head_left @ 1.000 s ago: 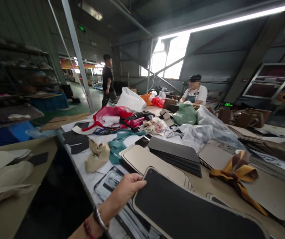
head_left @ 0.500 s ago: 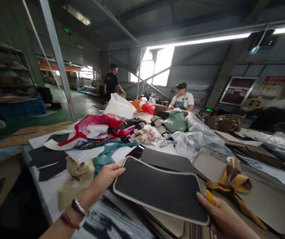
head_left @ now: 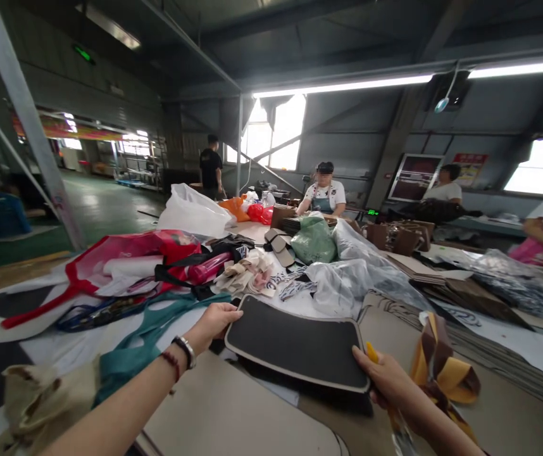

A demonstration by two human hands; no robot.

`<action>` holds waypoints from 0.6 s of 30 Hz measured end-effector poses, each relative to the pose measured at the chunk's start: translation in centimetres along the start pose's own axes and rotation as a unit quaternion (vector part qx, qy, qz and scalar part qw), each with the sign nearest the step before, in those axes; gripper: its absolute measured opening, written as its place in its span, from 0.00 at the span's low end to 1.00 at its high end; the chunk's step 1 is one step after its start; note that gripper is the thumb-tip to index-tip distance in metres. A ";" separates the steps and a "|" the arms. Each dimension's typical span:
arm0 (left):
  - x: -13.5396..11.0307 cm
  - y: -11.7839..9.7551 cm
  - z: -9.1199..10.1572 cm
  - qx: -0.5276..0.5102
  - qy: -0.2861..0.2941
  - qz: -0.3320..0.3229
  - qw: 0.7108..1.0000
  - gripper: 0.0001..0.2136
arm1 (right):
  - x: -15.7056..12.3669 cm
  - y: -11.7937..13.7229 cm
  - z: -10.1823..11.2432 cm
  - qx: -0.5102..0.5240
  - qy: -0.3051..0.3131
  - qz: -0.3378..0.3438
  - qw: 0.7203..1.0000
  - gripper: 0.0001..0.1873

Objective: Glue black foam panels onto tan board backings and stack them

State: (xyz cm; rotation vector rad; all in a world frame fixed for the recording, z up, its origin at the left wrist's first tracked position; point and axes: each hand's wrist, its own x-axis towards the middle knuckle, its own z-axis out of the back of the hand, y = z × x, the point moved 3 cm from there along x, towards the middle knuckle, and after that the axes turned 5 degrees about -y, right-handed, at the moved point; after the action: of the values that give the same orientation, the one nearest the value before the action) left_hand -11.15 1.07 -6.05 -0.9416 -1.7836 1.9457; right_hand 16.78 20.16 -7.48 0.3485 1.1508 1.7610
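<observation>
- Head view: a black, round-cornered rectangular panel with a beige edge [head_left: 297,345] is held up at the middle of the desk [head_left: 537,354], its dark face turned towards the camera and its upper edge slightly bowed.
- Its upper left corner is pinched between the thumb and fingers of the left hand [head_left: 218,318]; its right edge is gripped by the right hand [head_left: 390,379], with the thumb on the face.
- By this hold at opposite ends, the thin sheet is probably steadied and its sagging limited, while most of the face is left uncovered.
- A slim yellow object [head_left: 372,353] is held in the right hand too, apparently tucked there so that the panel can be gripped without it being put down; what it is cannot be told.
- Below, a large smooth beige sheet [head_left: 238,411] is laid flat, near the left forearm; whether anything is touched by the panel's lower edge cannot be told.
- To the right, a brown-and-yellow ribbon bow [head_left: 435,345] is seen on a layered pile of grey-beige sheets [head_left: 504,411], perhaps stacked flat to save room.
- To the left, a crumpled teal cloth [head_left: 145,335] is spread beside the left arm.
</observation>
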 end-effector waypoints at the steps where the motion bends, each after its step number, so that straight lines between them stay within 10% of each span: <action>1: 0.4 0.2 -0.1 0.005 -0.002 0.006 1.000 0.19 | 0.4 -0.2 0.0 -0.008 -0.007 -0.005 1.000 0.17; 18: 1.6 1.4 -0.3 0.023 0.009 0.042 0.999 0.14 | 2.3 -3.0 0.0 -0.107 -0.009 -0.003 0.994 0.20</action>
State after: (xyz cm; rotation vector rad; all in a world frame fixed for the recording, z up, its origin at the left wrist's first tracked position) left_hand -11.82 2.15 -7.79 -1.0305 -1.7069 2.0123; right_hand 17.37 22.35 -10.50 0.2305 0.9379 1.8527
